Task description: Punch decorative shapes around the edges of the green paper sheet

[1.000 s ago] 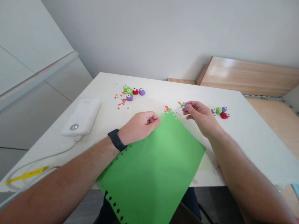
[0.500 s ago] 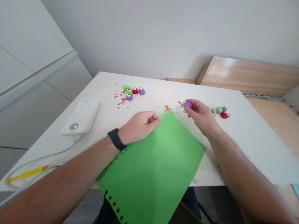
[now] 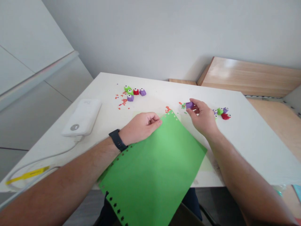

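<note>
A green paper sheet (image 3: 152, 166) lies on the white table (image 3: 249, 138) and hangs over its near edge, with punched holes along its left and top edges. My left hand (image 3: 139, 127) pinches the sheet's upper left edge, fingers closed; a dark watch is on that wrist. My right hand (image 3: 203, 117) is closed on a small purple paper punch (image 3: 189, 104), held just beyond the sheet's top corner. Red and green paper bits (image 3: 182, 105) lie scattered around it.
A group of green, red and purple punches (image 3: 134, 92) sits at the far left with red paper bits beside it. More punches (image 3: 222, 112) lie right of my right hand. A white device (image 3: 82, 117) with a cable rests at the left. Wooden boards (image 3: 249, 75) lean behind the table.
My right hand has turned the purple punch in its fingers and shifted slightly. The left hand and the green sheet have stayed still.
</note>
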`<act>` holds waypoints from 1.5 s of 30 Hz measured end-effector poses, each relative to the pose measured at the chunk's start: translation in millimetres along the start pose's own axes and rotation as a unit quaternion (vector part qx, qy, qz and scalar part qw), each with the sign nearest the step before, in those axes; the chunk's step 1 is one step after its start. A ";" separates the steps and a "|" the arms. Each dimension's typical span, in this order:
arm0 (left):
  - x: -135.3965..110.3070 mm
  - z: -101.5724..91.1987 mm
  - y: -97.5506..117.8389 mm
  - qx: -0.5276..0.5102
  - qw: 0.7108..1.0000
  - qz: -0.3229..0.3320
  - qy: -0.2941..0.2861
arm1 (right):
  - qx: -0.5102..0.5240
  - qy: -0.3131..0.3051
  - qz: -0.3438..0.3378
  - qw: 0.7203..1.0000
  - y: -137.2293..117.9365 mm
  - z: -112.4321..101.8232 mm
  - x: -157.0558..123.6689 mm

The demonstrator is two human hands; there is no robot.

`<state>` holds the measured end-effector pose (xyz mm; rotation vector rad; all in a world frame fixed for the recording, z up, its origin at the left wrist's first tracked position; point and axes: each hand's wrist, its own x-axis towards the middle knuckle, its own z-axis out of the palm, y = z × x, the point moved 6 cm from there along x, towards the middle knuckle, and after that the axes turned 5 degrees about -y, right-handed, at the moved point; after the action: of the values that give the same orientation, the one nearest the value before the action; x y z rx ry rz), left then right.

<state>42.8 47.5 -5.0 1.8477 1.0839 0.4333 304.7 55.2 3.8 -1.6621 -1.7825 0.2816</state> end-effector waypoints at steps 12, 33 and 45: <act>0.1 0.3 0.2 0.002 1.000 0.001 -0.005 | -0.007 -0.014 0.021 1.000 -0.3 1.4 -2.0; 0.7 1.1 0.4 0.005 1.000 0.006 -0.006 | -0.094 -0.086 -0.022 0.992 -3.7 15.9 -4.4; -0.4 0.2 1.0 0.011 1.000 0.009 -0.002 | -0.126 -0.109 -0.057 0.984 -9.3 18.9 -7.9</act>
<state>43.2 46.9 -4.2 1.8777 1.0753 0.4301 285.5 51.6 -7.5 -1.7481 -2.1439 0.1979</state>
